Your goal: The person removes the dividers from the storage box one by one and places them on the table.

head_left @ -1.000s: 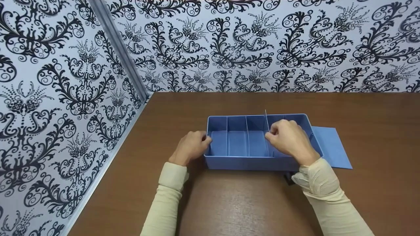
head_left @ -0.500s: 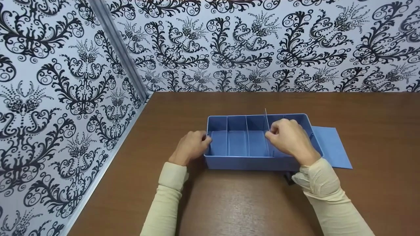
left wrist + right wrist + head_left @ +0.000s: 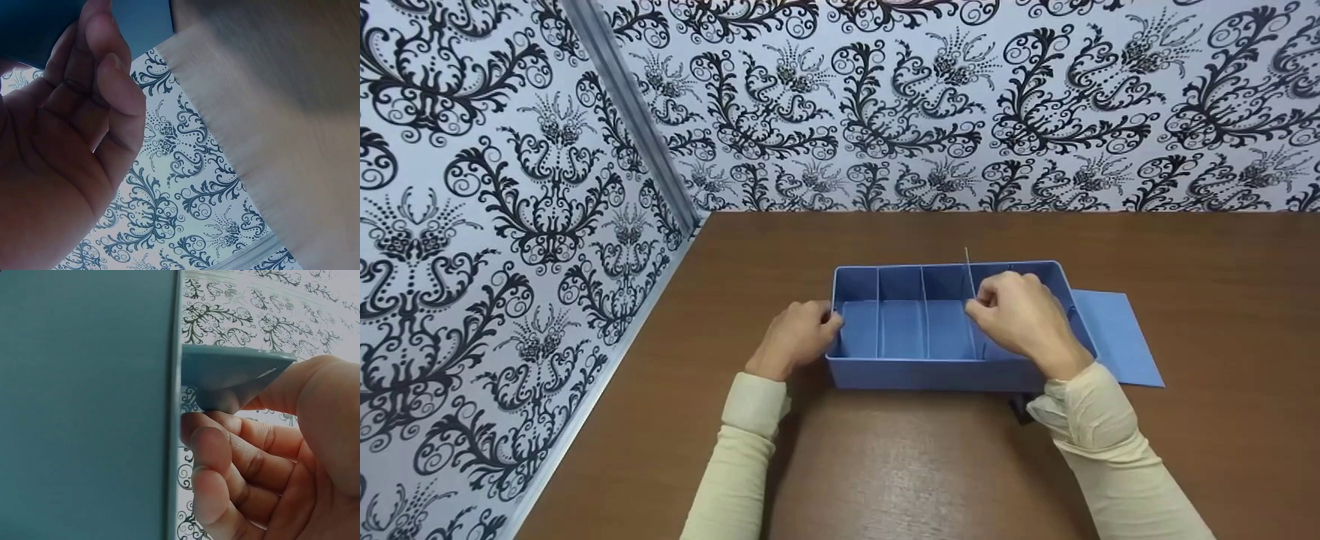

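A blue rectangular box [image 3: 930, 374] stands on the table, split by thin upright dividers into several compartments. My left hand [image 3: 795, 337] holds the box's left end wall, thumb and curled fingers at the rim; in the left wrist view the fingers of that hand [image 3: 73, 112] bend against the blue wall [image 3: 28, 31]. Over the right part of the box, my right hand [image 3: 1024, 322] pinches a divider [image 3: 968, 268] that rises above the rim, higher than its neighbours. The right wrist view shows this divider [image 3: 225, 365] between thumb and fingers, beside the box wall [image 3: 84, 405]. The divider's lower part is hidden.
A flat blue panel [image 3: 1121, 337] lies on the brown table [image 3: 885, 465] against the box's right end. A small dark object [image 3: 1020, 409] shows beneath the right wrist. Patterned walls [image 3: 915, 97] stand behind and to the left.
The divider's top edge stands very slightly higher than a second ago. Both hands and the box hold nearly the same place.
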Motion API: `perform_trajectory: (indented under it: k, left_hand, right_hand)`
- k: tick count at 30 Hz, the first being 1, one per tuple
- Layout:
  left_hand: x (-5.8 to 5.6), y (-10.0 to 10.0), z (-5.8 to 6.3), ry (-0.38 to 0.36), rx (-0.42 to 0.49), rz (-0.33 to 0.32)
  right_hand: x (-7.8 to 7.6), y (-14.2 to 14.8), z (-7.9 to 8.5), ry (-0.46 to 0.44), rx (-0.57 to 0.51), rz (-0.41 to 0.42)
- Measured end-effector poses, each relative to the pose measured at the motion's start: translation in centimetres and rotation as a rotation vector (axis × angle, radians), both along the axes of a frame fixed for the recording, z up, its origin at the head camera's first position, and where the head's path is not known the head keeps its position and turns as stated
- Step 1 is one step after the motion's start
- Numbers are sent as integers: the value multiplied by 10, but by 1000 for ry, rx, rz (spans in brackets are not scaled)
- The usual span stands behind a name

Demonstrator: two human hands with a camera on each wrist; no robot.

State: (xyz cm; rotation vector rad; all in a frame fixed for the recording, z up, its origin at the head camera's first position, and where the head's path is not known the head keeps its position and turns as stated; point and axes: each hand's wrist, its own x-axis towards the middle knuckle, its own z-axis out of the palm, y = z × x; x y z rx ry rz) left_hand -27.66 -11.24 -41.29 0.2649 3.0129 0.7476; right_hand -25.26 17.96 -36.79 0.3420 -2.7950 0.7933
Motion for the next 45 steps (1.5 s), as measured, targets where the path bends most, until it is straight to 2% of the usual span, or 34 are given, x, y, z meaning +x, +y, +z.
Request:
perform_trajectory:
  k: [8, 22, 45]
  left_hand:
    - [1, 0, 0, -29, 23, 13]
    - [1, 0, 0, 29, 7, -19]
    - [2, 0, 0, -11, 19, 7]
  right_hand:
    - [-1, 0, -1, 12, -7, 2]
    - [1, -1, 1, 34, -16, -2]
    - [2, -1, 3, 37, -23, 0]
